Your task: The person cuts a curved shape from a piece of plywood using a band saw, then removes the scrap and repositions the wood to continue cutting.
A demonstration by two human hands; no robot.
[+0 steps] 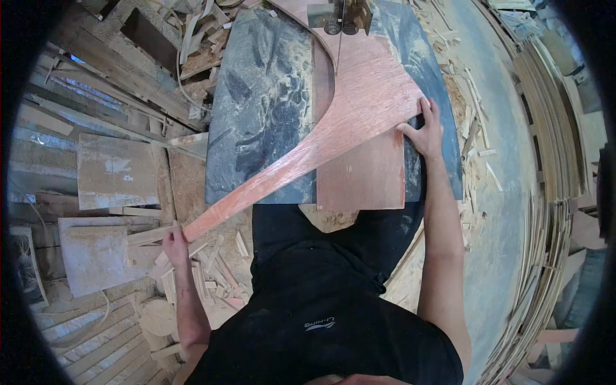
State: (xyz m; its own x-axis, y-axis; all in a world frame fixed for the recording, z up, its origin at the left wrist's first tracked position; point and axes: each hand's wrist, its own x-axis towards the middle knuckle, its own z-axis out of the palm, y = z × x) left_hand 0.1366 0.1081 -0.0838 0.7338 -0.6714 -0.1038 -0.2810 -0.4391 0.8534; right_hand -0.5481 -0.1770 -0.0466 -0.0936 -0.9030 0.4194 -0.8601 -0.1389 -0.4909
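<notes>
A curved reddish plywood piece (359, 93) lies across the dusty dark saw table (256, 90), wide on the right and tapering to a narrow strip at the lower left. My left hand (174, 244) is closed round the narrow tip, beyond the table's edge. At the wide end, my right hand (427, 131) grips the right corner, with fingers along its far side and thumb at the near edge. Under the piece is a rectangular reddish board (360, 179). The thin band saw blade (339, 45) meets the plywood near its curved inner edge.
Above the table hangs the saw's blade guide (340, 19). Wood offcuts (215, 273) litter the floor at the lower left, with more scraps on both sides. Long stacked boards (552, 122) line the right. Dusty panels (119, 170) stand at the left.
</notes>
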